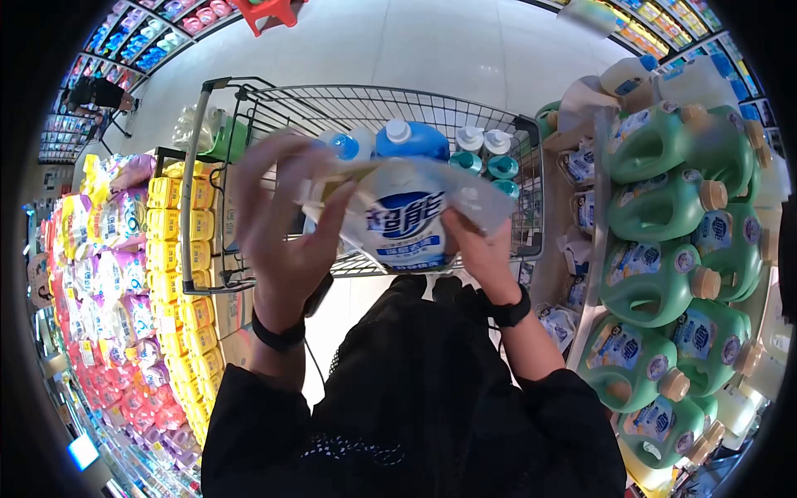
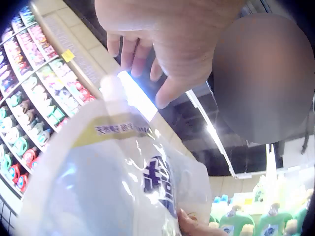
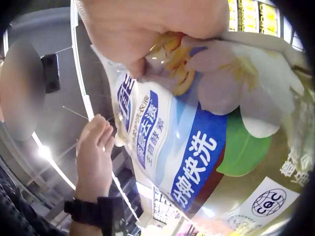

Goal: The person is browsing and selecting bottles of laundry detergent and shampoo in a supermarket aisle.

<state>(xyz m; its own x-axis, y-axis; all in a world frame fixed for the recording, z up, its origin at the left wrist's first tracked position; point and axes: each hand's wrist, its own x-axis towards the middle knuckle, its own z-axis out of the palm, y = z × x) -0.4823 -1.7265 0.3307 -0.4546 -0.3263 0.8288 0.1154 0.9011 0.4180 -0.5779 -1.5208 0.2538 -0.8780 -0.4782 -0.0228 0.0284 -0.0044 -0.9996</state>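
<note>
A white, plastic refill pouch of laundry detergent (image 1: 407,212) with blue lettering is held up over the shopping cart. My right hand (image 1: 486,249) grips its side, the thumb lying on the printed front; the right wrist view shows this hand (image 3: 152,29) pinching the pouch edge beside a flower print. On the other side, my left hand (image 1: 286,216) is blurred, fingers spread loosely. In the left wrist view that hand (image 2: 167,44) hovers just off the pouch's white cap (image 2: 113,88), fingers apart and nothing between them.
The metal cart (image 1: 349,95) carries a blue jug (image 1: 413,139) and several pump bottles (image 1: 469,149). Green detergent jugs (image 1: 656,207) are stacked to the right. Yellow packs (image 1: 198,249) and bagged goods (image 1: 116,216) stand on the left. A red stool (image 1: 270,12) is farther ahead.
</note>
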